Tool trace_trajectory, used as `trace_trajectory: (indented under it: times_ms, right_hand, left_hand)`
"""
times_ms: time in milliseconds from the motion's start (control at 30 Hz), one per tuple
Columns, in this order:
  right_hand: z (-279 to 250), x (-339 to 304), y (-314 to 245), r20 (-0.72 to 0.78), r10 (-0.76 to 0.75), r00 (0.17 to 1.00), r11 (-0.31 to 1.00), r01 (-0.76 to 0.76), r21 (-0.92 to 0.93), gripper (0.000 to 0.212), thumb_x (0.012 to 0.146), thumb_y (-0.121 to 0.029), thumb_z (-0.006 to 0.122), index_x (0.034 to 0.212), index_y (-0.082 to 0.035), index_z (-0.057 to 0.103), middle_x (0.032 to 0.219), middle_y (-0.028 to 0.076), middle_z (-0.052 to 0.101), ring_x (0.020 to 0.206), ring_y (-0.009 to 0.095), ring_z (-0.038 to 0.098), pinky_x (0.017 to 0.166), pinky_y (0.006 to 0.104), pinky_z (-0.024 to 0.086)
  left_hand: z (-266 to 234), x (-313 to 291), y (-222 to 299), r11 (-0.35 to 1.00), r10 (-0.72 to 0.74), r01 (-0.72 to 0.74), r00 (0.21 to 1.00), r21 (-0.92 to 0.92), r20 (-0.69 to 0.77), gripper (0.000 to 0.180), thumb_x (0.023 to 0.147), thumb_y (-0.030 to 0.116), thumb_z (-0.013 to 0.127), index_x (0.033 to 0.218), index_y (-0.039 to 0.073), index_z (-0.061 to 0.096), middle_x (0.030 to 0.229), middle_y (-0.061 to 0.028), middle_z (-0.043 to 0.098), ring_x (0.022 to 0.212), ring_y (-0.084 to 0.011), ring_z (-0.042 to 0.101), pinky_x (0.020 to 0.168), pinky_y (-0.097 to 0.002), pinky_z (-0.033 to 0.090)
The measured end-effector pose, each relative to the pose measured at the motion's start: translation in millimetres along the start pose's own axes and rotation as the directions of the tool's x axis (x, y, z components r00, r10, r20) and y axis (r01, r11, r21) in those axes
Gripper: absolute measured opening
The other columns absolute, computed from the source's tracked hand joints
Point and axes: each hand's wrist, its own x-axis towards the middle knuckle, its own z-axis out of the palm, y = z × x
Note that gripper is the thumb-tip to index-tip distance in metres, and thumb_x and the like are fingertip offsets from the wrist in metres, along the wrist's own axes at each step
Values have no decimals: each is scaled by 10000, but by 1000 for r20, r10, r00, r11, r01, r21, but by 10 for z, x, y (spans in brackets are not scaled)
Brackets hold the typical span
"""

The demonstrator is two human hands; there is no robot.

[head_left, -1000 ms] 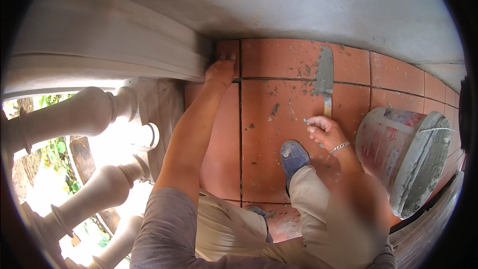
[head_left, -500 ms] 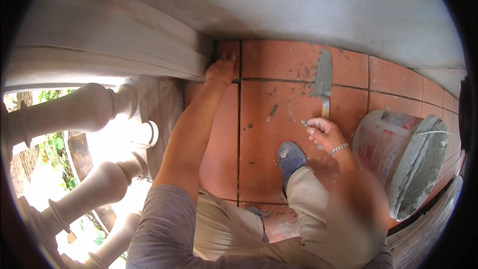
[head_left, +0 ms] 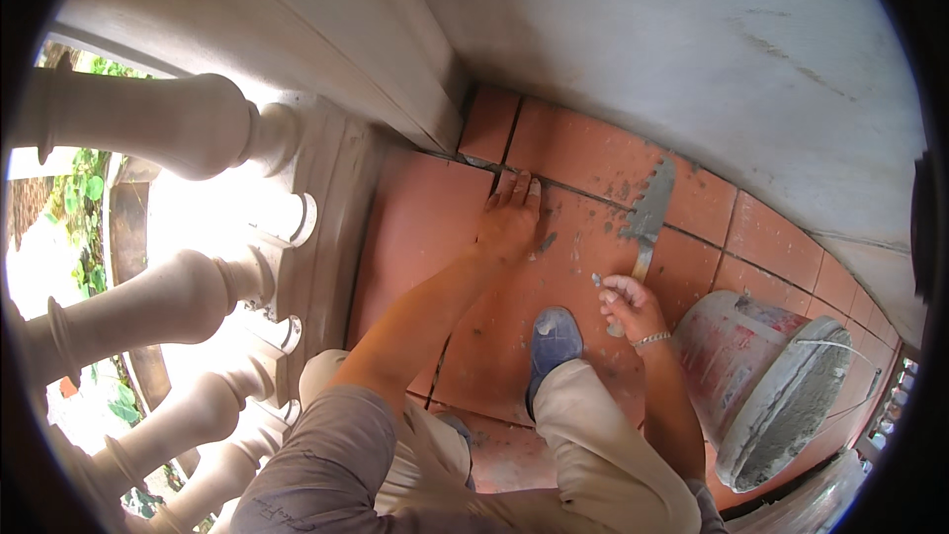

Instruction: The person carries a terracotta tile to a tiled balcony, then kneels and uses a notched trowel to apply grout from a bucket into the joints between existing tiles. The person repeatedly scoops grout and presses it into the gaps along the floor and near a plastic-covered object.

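Note:
My left hand [head_left: 509, 216] lies with outstretched fingers on the terracotta floor tiles [head_left: 420, 208], its fingertips by a dark joint where several tiles meet. My right hand [head_left: 635, 309], with a chain bracelet at the wrist, pinches a small pale grey piece [head_left: 597, 279] whose kind I cannot make out. A notched trowel [head_left: 653, 202], its blade coated in grey mortar, lies on the tiles just beyond that hand. Its handle passes beneath the hand and is partly hidden.
A mortar-smeared bucket [head_left: 727, 356] lies tipped on its side at the right, grey mortar at its mouth. Pale balusters [head_left: 158, 311] line the left. A grey wall [head_left: 672, 49] closes the far side. My blue shoe [head_left: 556, 338] stands between my arms among mortar crumbs.
My left hand has drawn back from the far corner to the tile joint, its fingers now stretched out. The view has turned and shifted. My right hand keeps its pinch on the small piece.

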Motion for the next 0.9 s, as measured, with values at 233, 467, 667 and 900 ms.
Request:
trace_trajectory:
  times_ms: [233, 467, 667, 900]
  right_hand:
    - [36, 8, -15, -3, 5, 1000, 1000, -5, -21, 286, 973, -176, 651, 1221, -36, 622, 968, 3, 662, 809, 81, 617, 691, 234, 504]
    - [9, 25, 84, 11, -11, 1000, 1000, 11, -7, 322, 962, -219, 662, 1233, -49, 623, 968, -7, 634, 809, 69, 610, 627, 217, 476]
    - [6, 42, 126, 16, -16, 1000, 1000, 16, 6, 322, 958, -213, 667, 1231, -48, 622, 967, -12, 632, 802, 71, 614, 625, 216, 475]
    - [24, 30, 61, 5, 0, 1000, 1000, 0, -12, 283, 981, -173, 645, 1226, -35, 615, 974, 2, 664, 805, 77, 620, 686, 231, 505]
  left_hand:
    - [-17, 43, -285, 996, -16, 27, 992, 87, -128, 538, 974, 181, 525, 1477, 28, 412, 1558, -184, 380, 1433, -331, 396, 1110, -466, 418]
    - [-203, 281, -914, 994, -101, 102, 995, 47, -5, 517, 966, 154, 483, 1473, 67, 430, 1567, -124, 371, 1428, -267, 414, 1103, -405, 435]
    - [-269, 251, -894, 987, -110, 101, 991, 124, 70, 489, 990, 185, 471, 1468, 91, 443, 1574, -97, 373, 1435, -254, 406, 1106, -400, 434]
    - [-414, 230, -807, 992, -117, 112, 989, 54, 93, 582, 913, 63, 525, 1481, 30, 402, 1566, -173, 375, 1434, -293, 402, 1157, -351, 392]
